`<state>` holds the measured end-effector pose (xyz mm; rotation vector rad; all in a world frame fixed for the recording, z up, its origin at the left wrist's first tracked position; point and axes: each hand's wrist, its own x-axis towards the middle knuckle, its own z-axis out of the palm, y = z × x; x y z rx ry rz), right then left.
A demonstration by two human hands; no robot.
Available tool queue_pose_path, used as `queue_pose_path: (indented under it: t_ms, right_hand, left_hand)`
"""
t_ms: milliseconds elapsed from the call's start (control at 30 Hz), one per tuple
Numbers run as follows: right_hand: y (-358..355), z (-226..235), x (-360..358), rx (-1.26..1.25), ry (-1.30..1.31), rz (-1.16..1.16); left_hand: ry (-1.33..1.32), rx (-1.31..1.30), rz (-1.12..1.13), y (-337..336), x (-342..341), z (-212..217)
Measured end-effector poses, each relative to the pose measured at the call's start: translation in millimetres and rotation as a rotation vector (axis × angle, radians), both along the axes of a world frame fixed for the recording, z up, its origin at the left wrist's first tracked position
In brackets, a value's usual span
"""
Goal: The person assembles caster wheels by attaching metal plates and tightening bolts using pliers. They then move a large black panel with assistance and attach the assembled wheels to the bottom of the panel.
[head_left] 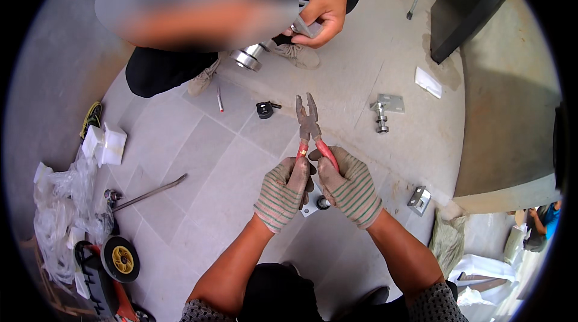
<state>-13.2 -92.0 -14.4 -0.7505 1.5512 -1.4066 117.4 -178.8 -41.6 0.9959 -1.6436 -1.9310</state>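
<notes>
A pair of worn combination pliers (307, 124) with red handles points away from me, its jaws apart. My left hand (285, 191), in a white glove with green stripes, is closed around the left handle. Around the right handle my right hand (349, 185), gloved alike, is closed too. Just beneath my hands, partly hidden by them, a metal plate with a dark round part (323, 203) lies on the floor. Beyond the pliers' jaws sits a black tape measure (264, 110).
Opposite me a person's hand (321, 15) holds a metal roller bracket (248, 57). Another roller bracket (382, 117) and a small metal bracket (419, 200) lie to the right. At left are a pry bar (150, 192), plastic wrapping (69, 201) and a yellow-hubbed wheel (121, 259).
</notes>
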Motion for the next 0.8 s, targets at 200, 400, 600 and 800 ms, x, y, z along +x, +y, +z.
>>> queue_pose_path:
  t_ms: [200, 400, 600, 800]
  right_hand:
    - [-0.4, 9.4, -0.1, -0.03, -0.059, 0.035]
    - [0.1, 9.6, -0.7, -0.047, 0.021, 0.01]
    - [-3.8, 21.3, -4.3, -0.015, 0.078, 0.09]
    - [-12.4, 22.9, -3.1, -0.234, 0.082, 0.05]
  left_hand:
    - [0.017, -0.015, 0.003, -0.9, -1.1, -1.3]
    - [0.031, -0.024, 0.01, 0.4, -2.8, -2.0]
    - [0.026, -0.104, -0.065, -4.8, 1.3, 0.8]
    - [0.128, -0.213, -0.074, -6.9, 5.2, -4.7]
